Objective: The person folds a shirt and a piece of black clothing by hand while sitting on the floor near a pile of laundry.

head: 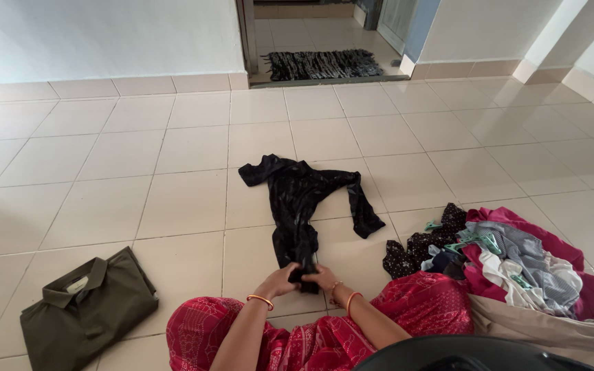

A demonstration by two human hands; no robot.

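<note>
Both hands, left hand [280, 282] and right hand [323, 278], pinched the near hem of the black garment [300, 199], which looked soft, light and limp on the floor [173, 151].

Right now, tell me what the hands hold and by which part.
Both hands, left and right, grip the black garment at its near end; the rest lies spread on the floor.

Bright even daylight, soft shadows, sharp
</note>
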